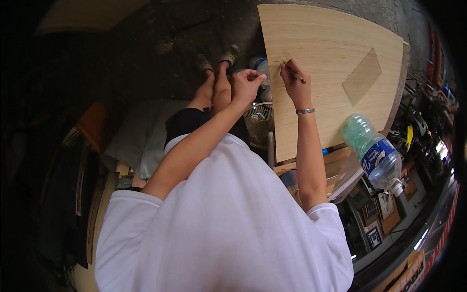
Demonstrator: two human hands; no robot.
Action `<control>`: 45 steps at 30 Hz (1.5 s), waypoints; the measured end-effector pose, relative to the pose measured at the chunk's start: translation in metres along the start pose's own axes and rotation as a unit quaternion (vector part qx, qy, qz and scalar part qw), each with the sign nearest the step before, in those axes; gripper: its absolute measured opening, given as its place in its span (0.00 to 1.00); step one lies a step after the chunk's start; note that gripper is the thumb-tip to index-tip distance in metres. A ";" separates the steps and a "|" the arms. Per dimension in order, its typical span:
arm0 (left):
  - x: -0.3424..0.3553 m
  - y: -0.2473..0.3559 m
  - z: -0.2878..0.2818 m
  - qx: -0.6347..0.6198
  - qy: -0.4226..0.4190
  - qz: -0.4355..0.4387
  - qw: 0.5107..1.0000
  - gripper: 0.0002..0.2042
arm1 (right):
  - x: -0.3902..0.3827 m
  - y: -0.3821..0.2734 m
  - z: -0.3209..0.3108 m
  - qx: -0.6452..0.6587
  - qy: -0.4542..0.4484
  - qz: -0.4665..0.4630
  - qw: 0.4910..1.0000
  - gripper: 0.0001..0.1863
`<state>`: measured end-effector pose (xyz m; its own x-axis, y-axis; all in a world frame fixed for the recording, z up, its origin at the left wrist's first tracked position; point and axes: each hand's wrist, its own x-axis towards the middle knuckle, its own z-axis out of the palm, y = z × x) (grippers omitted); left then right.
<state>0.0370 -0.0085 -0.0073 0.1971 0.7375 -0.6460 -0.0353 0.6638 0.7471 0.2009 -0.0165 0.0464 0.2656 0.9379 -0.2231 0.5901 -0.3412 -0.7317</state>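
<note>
A broad pale wood-grain board (331, 44) lies to my right. My right hand (296, 90) is over its left part, fingers closed on a slim brown pencil-like stick (301, 80). The stick's back end pokes out above the hand; its tip is hidden behind the fingers. Just off the board's left edge, my left hand (246, 87) is closed, thumb and fingertips pinched together. Whatever it may hold there is too small to make out. A thin see-through rectangular sheet (363, 78) rests on the board, to the right of my right hand.
A large clear plastic bottle (380, 155) with a blue label lies by the board's near right corner. A caged fan (259, 118) stands below the board's left edge. Grey plastic sheeting (141, 134) is at left. Framed pictures (373, 237) and clutter fill the right side.
</note>
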 end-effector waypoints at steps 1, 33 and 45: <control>0.000 0.000 0.000 0.001 0.001 0.002 1.000 0.07 | -0.001 0.000 0.001 0.006 0.006 0.006 1.000 0.06; -0.097 0.133 0.127 0.004 -0.315 -0.096 0.944 0.11 | -0.191 -0.035 -0.044 0.243 0.439 0.238 0.831 0.14; -0.220 0.130 0.311 0.042 -0.456 -0.179 0.871 0.09 | -0.236 -0.043 -0.149 0.446 0.558 0.193 0.673 0.16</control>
<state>0.2935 -0.1232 0.2802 0.8783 0.0551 -0.4749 0.2515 0.7915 0.5570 0.2264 -0.2323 0.2267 0.9688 -0.0094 -0.2479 -0.2459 0.0936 -0.9648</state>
